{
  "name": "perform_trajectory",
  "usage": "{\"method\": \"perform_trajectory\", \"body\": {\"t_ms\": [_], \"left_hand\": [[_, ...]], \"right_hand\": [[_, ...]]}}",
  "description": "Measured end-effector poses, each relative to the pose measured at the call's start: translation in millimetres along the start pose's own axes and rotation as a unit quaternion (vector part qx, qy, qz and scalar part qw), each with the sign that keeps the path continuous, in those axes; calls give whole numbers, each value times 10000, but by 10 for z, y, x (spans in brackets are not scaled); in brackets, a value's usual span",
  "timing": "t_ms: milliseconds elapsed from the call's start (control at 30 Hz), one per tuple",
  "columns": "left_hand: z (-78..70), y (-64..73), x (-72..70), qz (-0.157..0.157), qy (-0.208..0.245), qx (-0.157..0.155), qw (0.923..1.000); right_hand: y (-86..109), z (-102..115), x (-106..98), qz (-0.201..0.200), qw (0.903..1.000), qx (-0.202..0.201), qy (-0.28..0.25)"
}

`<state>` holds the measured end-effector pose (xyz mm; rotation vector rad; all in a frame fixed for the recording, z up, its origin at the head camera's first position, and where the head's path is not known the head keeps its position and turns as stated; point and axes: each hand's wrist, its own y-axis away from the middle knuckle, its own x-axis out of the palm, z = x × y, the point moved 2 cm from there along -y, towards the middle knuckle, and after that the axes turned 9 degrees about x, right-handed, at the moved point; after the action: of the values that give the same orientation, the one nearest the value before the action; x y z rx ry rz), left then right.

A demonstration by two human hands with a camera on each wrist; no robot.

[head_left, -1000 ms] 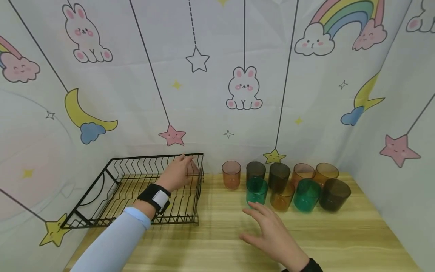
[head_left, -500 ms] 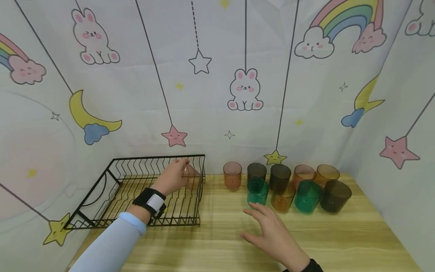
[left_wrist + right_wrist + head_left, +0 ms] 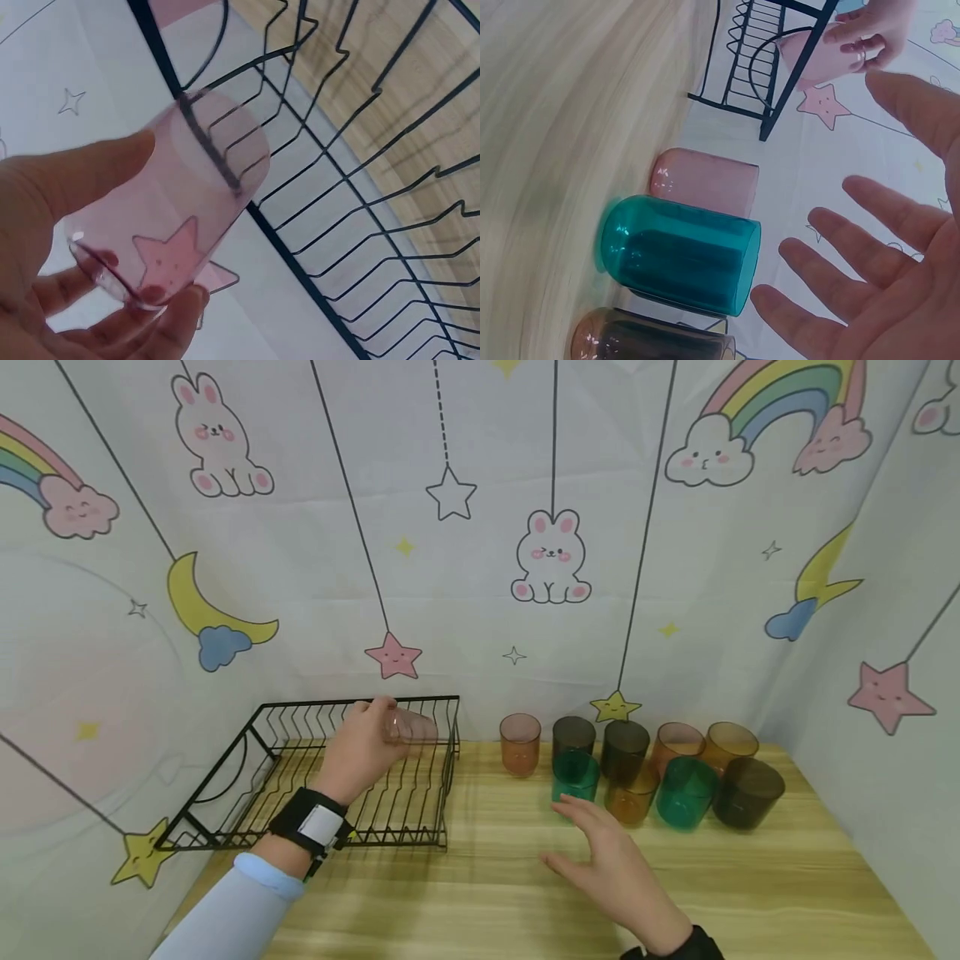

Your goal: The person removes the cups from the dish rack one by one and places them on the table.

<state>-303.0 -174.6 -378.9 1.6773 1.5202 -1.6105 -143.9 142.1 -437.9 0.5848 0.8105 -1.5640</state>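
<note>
A clear pink cup [image 3: 180, 202] is gripped by my left hand [image 3: 358, 753], thumb on one side and fingers curled on the other. In the head view this cup [image 3: 411, 727] lies tilted on its side over the right part of the black wire dish rack [image 3: 360, 839]. Whether it touches the wires I cannot tell. My right hand [image 3: 611, 868] hovers over the table, fingers spread and holding nothing. Nearest to it stands a green cup [image 3: 682, 251], with a pink cup [image 3: 709, 180] beyond.
Several cups stand grouped at the back right, among them an orange cup [image 3: 630, 797], a second green cup [image 3: 686, 793] and a dark brown cup [image 3: 748, 793]. A patterned cloth [image 3: 465, 577] hangs behind the wooden table [image 3: 495, 893].
My left hand has moved left with the pink cup, which has tipped from near upright toward its side. The right hand stays much the same; the head view has shifted slightly.
</note>
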Motion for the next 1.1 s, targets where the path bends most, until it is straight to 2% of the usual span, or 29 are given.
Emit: {"method": "perform_trajectory", "body": {"t_ms": [67, 167, 267, 367, 500, 567, 767, 867, 933, 1000, 1100], "left_hand": [[-34, 23, -62, -395, -89, -62, 9992], [-99, 57, -134, -793, 200, -240, 9964], [-180, 85, -181, -986, 988, -412, 9894], [-264, 120, -202, -1026, 1791, -555, 9769], [-423, 185, -212, -963, 2638, -809, 9563], [-539, 218, -210, -898, 3043, -966, 9434], [-869, 341, -96, -571, 4156, -1279, 8987], [-987, 421, 24, -328, 4683, -1422, 8715], [-1054, 470, 109, -181, 4909, -1493, 8581], [-1118, 512, 189, -86, 5052, -1516, 8496], [-1220, 547, 302, 23, 5154, -1487, 8440]], "right_hand": [[-11, 2, -30, -121, 9998, 113, -119], [-22, -1, -74, -325, 9989, 216, -251], [-30, -8, -109, -479, 9979, 300, -304], [-38, -16, -130, -493, 9971, 428, -395], [-46, -23, -146, -377, 9948, 665, -679], [-53, -24, -150, -322, 9928, 734, -895], [-77, -1, -169, -186, 9848, 830, -1518], [-74, 19, -178, -136, 9808, 871, -1741], [-72, 32, -179, -109, 9786, 877, -1856], [-69, 44, -178, -77, 9762, 883, -1977], [-70, 57, -181, -70, 9725, 914, -2139]]}}
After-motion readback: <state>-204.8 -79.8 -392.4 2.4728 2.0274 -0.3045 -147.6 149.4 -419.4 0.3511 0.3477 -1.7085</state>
